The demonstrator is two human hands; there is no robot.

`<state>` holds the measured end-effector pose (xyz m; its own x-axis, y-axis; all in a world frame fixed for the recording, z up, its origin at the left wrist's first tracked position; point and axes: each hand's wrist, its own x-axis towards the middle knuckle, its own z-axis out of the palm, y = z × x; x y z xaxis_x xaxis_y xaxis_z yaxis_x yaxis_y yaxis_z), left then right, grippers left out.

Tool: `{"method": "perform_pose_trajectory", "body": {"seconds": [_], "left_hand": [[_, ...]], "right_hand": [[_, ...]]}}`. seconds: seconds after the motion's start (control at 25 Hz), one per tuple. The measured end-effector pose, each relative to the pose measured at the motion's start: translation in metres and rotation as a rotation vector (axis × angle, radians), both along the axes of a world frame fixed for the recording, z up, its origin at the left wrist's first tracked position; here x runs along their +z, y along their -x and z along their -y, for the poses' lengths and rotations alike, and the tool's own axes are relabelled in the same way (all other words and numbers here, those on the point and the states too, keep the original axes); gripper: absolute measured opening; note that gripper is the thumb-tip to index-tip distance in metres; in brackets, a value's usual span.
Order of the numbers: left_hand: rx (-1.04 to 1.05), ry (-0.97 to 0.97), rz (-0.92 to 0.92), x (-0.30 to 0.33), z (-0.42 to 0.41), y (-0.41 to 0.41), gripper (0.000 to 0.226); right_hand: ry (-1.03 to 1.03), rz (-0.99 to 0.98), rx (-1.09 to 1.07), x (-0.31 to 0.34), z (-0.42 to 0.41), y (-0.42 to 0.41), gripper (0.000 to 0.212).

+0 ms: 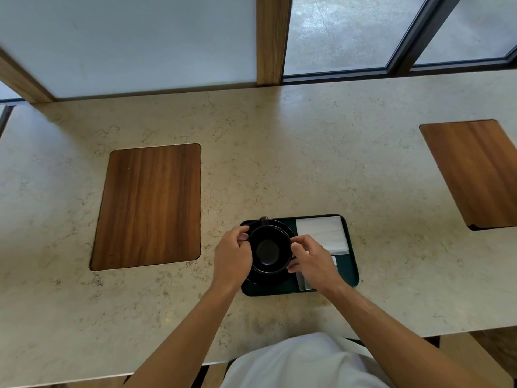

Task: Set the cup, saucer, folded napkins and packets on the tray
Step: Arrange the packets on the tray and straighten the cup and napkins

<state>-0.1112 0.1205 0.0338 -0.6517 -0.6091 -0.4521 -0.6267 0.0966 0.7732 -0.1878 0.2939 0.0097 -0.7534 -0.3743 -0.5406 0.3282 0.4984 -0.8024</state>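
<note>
I'm looking down on a long pale stone worktop [279,152], beige with faint veining, running under a row of frosted window panes [134,43] split by a wooden post [270,37] and dark metal frames. Two brown wooden inlays are set into the stone: one wooden panel [148,205] to the left, another wooden panel [475,172] far off to the right.

Right in front of me sits the dark green tray [351,264], a rounded rectangle close to the near edge. On its left half there's a black saucer [282,226] with a black cup [270,252] standing upright on it, empty inside, its handle pointing away from me. On the tray's right half lies a white folded napkin [321,233], flat. Something pale pokes out beneath my right wrist; I can't tell whether it's packets or more napkin.

My left hand [232,259] curls against the cup's left rim, fingers closed onto it. My right hand [310,261] pinches the cup's right side, thumb and fingertips on the rim. Both bare forearms reach in from below.
</note>
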Motion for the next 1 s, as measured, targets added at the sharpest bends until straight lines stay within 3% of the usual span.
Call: {"method": "perform_pose_trajectory", "body": {"seconds": [0.28,0.48,0.72,0.88,1.0], "left_hand": [[-0.329,0.457,-0.154,0.014,-0.02,0.025,0.027],[-0.576,0.536,-0.205,0.016,-0.049,0.059,0.023],[-0.946,0.71,0.006,-0.006,-0.071,0.095,0.03],[-1.058,0.853,0.15,-0.018,-0.081,0.103,0.034],[-1.074,0.875,0.181,-0.025,-0.083,0.105,0.04]], "right_hand": [[-0.054,-0.128,-0.078,0.0,-0.024,0.01,0.012],[-0.122,-0.227,-0.079,-0.001,-0.051,0.029,0.015],[-0.375,-0.522,0.08,-0.013,-0.085,0.069,0.035],[-0.459,-0.47,0.278,-0.02,-0.098,0.094,0.059],[-0.455,-0.45,0.388,-0.025,-0.102,0.103,0.066]]}}
